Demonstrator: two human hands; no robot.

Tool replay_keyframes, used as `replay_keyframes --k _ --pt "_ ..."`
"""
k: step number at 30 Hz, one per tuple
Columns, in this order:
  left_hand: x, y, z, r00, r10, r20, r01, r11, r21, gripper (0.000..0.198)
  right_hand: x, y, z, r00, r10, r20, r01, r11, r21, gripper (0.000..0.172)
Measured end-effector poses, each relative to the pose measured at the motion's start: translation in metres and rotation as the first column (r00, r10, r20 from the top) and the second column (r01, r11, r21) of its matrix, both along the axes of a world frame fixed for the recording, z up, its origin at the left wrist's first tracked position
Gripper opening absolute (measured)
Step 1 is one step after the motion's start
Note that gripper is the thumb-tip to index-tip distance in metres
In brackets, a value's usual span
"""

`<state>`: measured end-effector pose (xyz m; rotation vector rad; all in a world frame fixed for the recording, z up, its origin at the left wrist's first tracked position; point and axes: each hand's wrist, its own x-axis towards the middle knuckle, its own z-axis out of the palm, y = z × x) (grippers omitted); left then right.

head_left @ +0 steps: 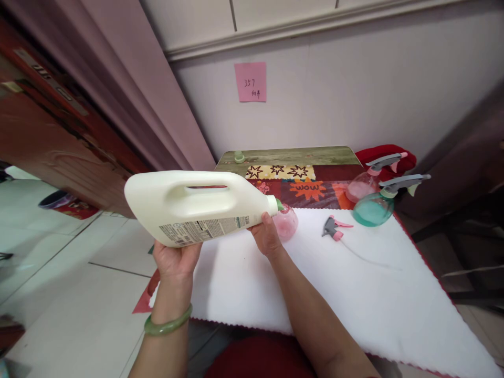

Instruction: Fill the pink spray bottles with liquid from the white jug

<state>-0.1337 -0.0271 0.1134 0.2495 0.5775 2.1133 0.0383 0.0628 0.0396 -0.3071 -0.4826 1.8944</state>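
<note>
A large cream detergent bottle [205, 197] with a moulded handle lies tipped on its side in the air, its green spout pointing right. My left hand [177, 257] supports its base from below, fingers partly hidden behind it. My right hand [266, 235] grips it near the neck, thumb on the near side. The spout meets the open mouth of a round pink spray bottle [286, 223] that stands on the white cloth; whether liquid flows, I cannot tell. A grey and pink trigger sprayer head [334, 228] with its thin tube lies to the right.
Two spray bottles with heads fitted, one pink [360, 188] and one teal [374, 210], stand at the back right. A green cap [239, 157] sits at the table's back left. White cloth [244, 289] covers the table against the wall.
</note>
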Motion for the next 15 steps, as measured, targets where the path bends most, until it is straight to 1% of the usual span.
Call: replay_keyframes --k 6,15 --pt "-0.0011 0.0000 -0.0011 1.000 0.019 0.009 -0.019 1.000 -0.012 0.046 -0.0001 0.0000 0.0008 1.000 0.002 0.007 -0.002 1.000 -0.011 0.062" --pt "-0.0019 -0.0005 -0.0019 1.000 0.001 0.002 -0.001 1.000 0.006 0.046 0.0015 -0.0009 0.0029 1.000 0.008 0.009 -0.008 1.000 0.009 0.064"
